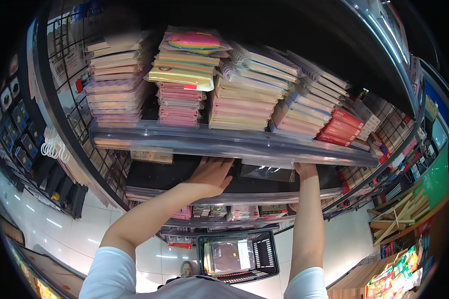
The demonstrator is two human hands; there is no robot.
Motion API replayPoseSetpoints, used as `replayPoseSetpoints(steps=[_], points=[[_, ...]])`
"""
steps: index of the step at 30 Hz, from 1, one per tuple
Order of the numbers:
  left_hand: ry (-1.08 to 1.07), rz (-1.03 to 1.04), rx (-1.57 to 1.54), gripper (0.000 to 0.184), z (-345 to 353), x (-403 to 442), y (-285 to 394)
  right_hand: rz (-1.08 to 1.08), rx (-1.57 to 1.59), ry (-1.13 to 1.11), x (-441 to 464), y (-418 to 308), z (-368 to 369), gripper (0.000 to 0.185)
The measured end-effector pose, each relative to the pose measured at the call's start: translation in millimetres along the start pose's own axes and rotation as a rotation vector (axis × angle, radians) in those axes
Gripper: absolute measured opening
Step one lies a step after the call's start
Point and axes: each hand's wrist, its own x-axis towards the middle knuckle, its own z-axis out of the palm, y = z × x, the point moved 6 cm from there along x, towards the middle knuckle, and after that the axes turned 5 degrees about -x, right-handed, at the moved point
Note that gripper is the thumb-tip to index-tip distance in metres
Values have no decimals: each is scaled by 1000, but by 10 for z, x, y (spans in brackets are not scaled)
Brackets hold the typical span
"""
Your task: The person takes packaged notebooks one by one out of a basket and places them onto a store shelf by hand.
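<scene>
My left hand [212, 174] reaches onto the black lower shelf [159, 175], palm down with its fingers stretched out. Its fingertips pass under the edge of the shelf above, and nothing shows in its grasp. A dark, plastic-wrapped flat package [267, 172] lies on the same shelf between my two hands. At the package's right end is my right hand [306, 171]; its fingers are hidden behind the upper shelf's clear front strip [229, 141]. Whether they touch or hold the package cannot be seen.
Above stand stacks of spiral notebooks [257, 67], pink pads [179, 104] and red boxes [340, 127]. A wrapped stack [152, 157] lies at the lower shelf's left. Below me is a black shopping basket [266, 253] with flat packs inside. Wire mesh [107, 167] closes the shelf's sides.
</scene>
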Motion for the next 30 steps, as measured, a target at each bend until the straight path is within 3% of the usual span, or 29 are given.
replayPoseSetpoints(steps=[6, 15, 20, 22, 26, 30], points=[[58, -13, -30, 74, 53, 13, -49, -50, -179, 20, 272, 333, 146, 38], [199, 16, -6, 52, 170, 61, -103, -334, -1037, 67, 369, 397, 278, 41], [248, 28, -5, 47, 166, 38, -111, -536, -1377, -16, 130, 273, 373, 43], [271, 32, 4, 47, 159, 24, -113, -495, -1382, -46, -82, 250, 414, 44], [285, 10, 5, 48, 130, 25, -107, -83, -1176, -16, -635, 187, 677, 60], [255, 2, -19, 50, 131, 33, -104, -76, -1107, -102, -961, 76, 929, 78]])
